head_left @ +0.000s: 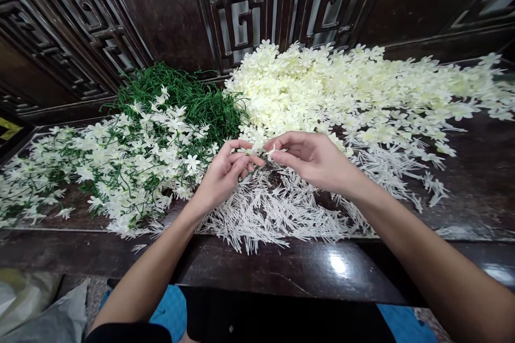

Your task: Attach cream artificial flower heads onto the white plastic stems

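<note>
1. Bare forearms (418,246) are closest to the camera, reaching in from near left and near right over a dark, shiny wooden surface (478,177).
2. Right hand (317,161) has a small white flower piece (274,151) pinched between thumb and fingers, pretty much mid-scene.
3. Left hand (224,174) is just left of that, fingers loosely curled; honestly can't tell if it's gripping anything.
4. Loose white spiky bits (273,211) are heaped under and nearer than the hands, with more off to the right.
5. Big pile of cream blossoms (289,86) beyond the hands, trailing far right.
6. White flowers on green stems (132,171) fill the left, with a green tangle (173,88) on their far side.
7. Carved dark panels (241,16) at the far edge, pale bags (28,300) near left.
</note>
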Demonstrator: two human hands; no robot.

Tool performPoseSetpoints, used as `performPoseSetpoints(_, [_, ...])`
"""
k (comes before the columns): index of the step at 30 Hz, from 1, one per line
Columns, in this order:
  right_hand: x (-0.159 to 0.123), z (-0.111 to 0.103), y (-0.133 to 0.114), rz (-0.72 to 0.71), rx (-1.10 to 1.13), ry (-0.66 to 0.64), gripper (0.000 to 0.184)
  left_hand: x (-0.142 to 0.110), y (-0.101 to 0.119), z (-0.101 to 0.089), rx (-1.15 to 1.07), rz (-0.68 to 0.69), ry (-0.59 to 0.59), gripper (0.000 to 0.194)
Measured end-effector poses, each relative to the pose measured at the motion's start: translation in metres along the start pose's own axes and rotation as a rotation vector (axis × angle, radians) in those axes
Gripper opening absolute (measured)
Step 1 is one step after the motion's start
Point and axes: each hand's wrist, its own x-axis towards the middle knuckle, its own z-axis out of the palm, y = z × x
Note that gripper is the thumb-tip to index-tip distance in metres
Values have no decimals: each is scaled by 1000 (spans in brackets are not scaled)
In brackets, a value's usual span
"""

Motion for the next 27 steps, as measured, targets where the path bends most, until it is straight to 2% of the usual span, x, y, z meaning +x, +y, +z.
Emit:
performPoseSetpoints(4, [-2, 2, 0, -30, -2, 4, 15, 1, -3, 1, -23, -5, 13, 5])
performPoseSetpoints(11, [-6, 8, -1, -79, -56, -30, 15, 1, -2, 0, 63, 41, 60, 6])
performPoseSetpoints(18, [-7, 14, 0, -49, -139, -30, 13, -1, -4, 0, 70, 98, 10, 7])
performPoseSetpoints(27, [-7, 15, 5, -58, -258, -35, 19, -2, -12, 1, 255, 166, 84, 9])
